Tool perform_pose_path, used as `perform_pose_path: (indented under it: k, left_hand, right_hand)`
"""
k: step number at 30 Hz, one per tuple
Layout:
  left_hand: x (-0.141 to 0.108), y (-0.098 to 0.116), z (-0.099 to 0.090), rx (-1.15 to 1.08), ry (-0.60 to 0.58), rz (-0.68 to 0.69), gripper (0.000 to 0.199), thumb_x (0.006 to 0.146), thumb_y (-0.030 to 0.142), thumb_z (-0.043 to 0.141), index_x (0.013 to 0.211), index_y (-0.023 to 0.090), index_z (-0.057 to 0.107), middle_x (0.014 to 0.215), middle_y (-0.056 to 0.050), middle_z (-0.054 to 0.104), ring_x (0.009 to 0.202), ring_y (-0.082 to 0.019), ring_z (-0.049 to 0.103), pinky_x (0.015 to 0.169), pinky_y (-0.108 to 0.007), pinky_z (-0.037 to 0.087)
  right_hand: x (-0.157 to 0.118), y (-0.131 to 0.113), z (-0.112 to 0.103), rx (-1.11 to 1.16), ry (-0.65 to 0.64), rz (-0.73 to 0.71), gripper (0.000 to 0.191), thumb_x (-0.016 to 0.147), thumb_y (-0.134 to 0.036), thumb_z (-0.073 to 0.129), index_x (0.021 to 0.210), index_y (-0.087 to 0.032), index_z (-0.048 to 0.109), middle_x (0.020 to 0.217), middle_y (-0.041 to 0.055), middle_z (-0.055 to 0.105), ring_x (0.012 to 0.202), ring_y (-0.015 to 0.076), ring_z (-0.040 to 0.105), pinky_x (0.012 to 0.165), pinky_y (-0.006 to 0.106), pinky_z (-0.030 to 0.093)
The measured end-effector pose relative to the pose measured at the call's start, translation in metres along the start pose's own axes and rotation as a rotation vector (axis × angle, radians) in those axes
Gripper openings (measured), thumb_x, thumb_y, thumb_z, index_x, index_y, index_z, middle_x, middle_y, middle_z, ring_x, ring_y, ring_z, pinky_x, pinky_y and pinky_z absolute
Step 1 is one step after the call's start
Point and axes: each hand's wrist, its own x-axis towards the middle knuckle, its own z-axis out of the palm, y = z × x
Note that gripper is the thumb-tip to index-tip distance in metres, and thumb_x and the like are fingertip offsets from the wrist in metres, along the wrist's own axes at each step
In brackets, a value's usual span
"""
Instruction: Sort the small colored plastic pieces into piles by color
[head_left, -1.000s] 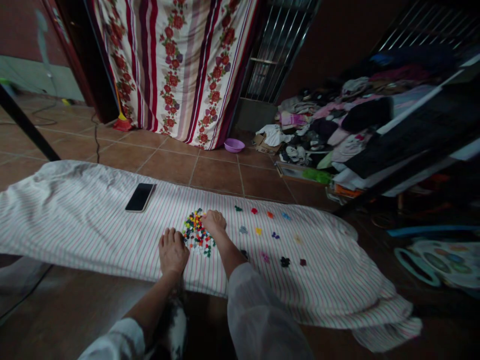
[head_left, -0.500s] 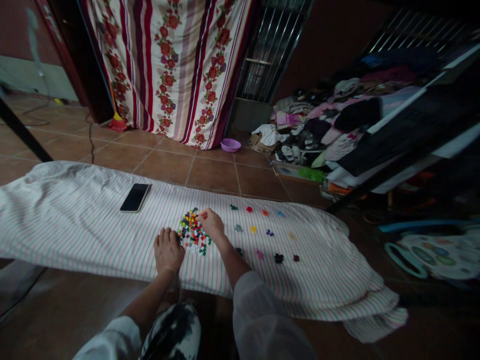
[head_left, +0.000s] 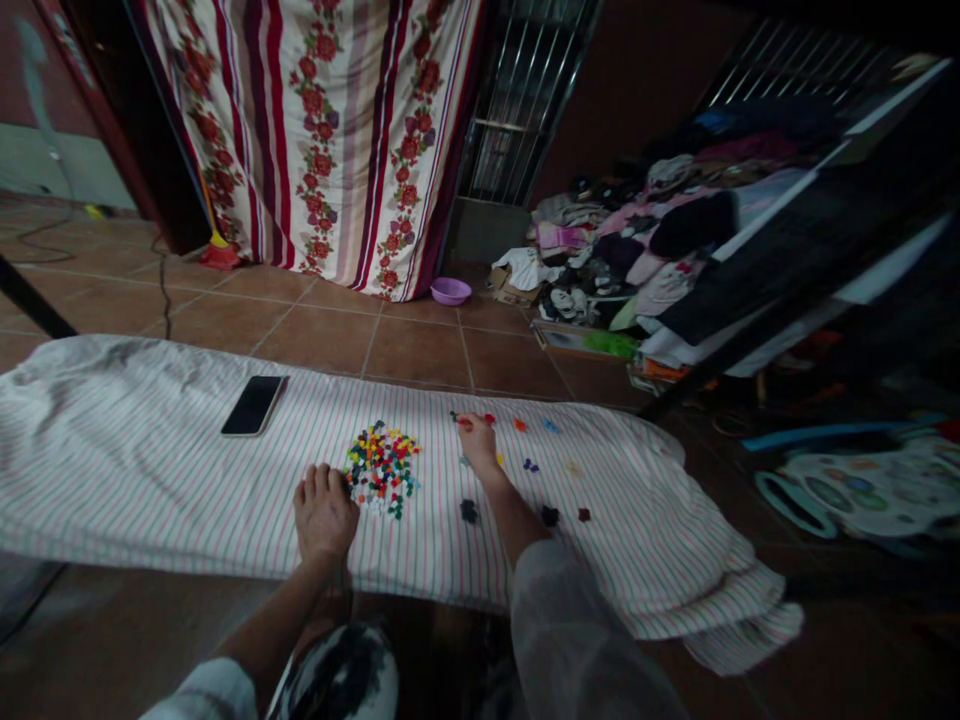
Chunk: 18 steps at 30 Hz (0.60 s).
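A mixed pile of small coloured plastic pieces (head_left: 382, 465) lies on the striped cloth (head_left: 225, 500). At its left edge my left hand (head_left: 326, 510) rests palm down, fingers stretched out and holding nothing. My right hand (head_left: 481, 445) is over the sorted groups to the right, its fingertips pinched on what looks like a small red piece (head_left: 463, 422). Close to those fingers lie a dark green group (head_left: 454, 415) and a red group (head_left: 490, 419). Orange pieces (head_left: 520, 425), blue pieces (head_left: 551, 425) and black pieces (head_left: 550, 516) sit farther right. My right hand and forearm cover some groups.
A phone (head_left: 254, 406) lies on the cloth at the left. Beyond the cloth are a tiled floor, a purple basin (head_left: 451, 291), a hanging floral curtain (head_left: 322, 150) and a heap of clothes (head_left: 622, 240). A dark bar (head_left: 697, 385) slants at the right.
My right hand has moved from the mixed pile rightward to the sorted groups, its fingers pinched. My left hand stays beside the pile. The view has shifted slightly.
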Motion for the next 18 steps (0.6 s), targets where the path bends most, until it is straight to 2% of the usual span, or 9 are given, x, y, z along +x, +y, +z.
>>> perform_pose_path:
  k: [4,8,18]
  left_hand:
    - [0.000,0.000,0.000,0.003,0.008,0.011,0.024,0.079,0.016,0.047,0.100,0.014,0.059,0.124,-0.015,0.060,0.127,-0.033,0.047,0.103,-0.045,0.036]
    - [0.000,0.000,0.000,-0.003,-0.005,0.008,0.025,0.079,0.016,0.047,0.101,0.013,0.059,0.124,-0.016,0.059,0.127,-0.033,0.046,0.103,-0.045,0.036]
    - [0.000,-0.001,0.002,0.017,-0.002,0.014,0.025,0.080,0.016,0.046,0.101,0.012,0.059,0.126,-0.016,0.059,0.127,-0.033,0.045,0.103,-0.045,0.035]
  right_hand:
    - [0.020,0.034,-0.013,0.050,0.054,0.162,0.029,0.077,-0.009,0.048,0.091,-0.021,0.071,0.094,0.0042,0.073,0.094,0.0166,0.067,0.088,0.027,0.049]
    - [0.031,0.055,-0.020,0.077,0.062,0.199,0.030,0.074,-0.007,0.048,0.092,-0.018,0.071,0.097,0.0054,0.074,0.093,0.0146,0.068,0.087,0.023,0.049]
    - [0.039,0.072,-0.021,0.062,0.100,0.261,0.029,0.073,-0.009,0.052,0.091,-0.019,0.072,0.092,0.0068,0.074,0.092,0.0194,0.068,0.086,0.029,0.050]
